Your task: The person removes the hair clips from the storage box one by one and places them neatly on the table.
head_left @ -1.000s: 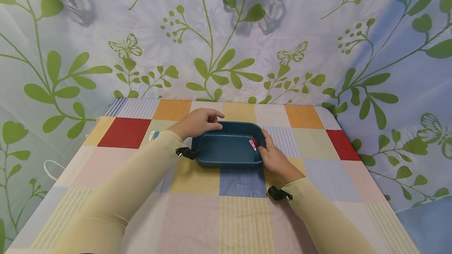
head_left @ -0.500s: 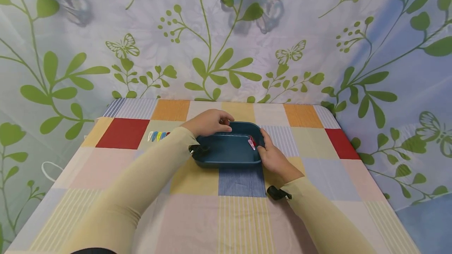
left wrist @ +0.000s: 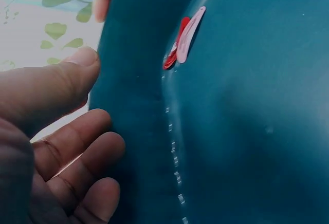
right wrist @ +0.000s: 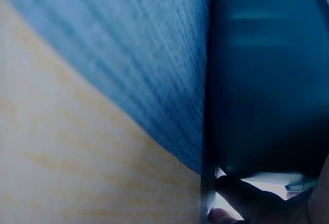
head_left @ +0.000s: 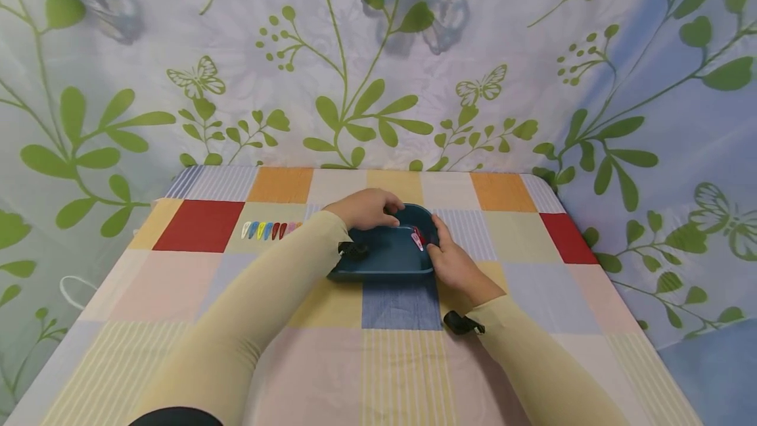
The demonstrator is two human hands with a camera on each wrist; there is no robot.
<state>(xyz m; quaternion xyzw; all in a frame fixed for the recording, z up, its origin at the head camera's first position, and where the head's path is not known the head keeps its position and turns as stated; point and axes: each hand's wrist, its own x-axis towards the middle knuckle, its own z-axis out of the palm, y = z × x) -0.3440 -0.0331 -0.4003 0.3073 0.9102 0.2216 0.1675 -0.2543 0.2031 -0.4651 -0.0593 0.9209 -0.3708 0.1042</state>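
Observation:
A dark teal rectangular tray (head_left: 384, 259) rests on the table with a pink hair clip (left wrist: 190, 36) and a red hair clip (left wrist: 173, 52) lying in its right end, side by side. My right hand (head_left: 458, 263) grips the tray's right end, thumb at the rim and fingers along the outer wall. Over the tray's far left rim hovers my left hand (head_left: 368, 208), fingers loosely bent and apart, with nothing between thumb and fingers in the left wrist view. The left sleeve and hand hide the tray's left end.
A row of several hair clips, including a yellow clip (head_left: 260, 231) and a blue clip (head_left: 269, 231), lies left of the tray, partly behind the left forearm. A patchwork cloth (head_left: 319, 367) covers the table. A leafy curtain (head_left: 378, 51) hangs behind; a white cord (head_left: 75, 291) loops at left.
My left hand has moved right across the tray's far rim, uncovering more of the clip row. The right hand keeps its hold; tray and clips stay put. The head view shifted slightly.

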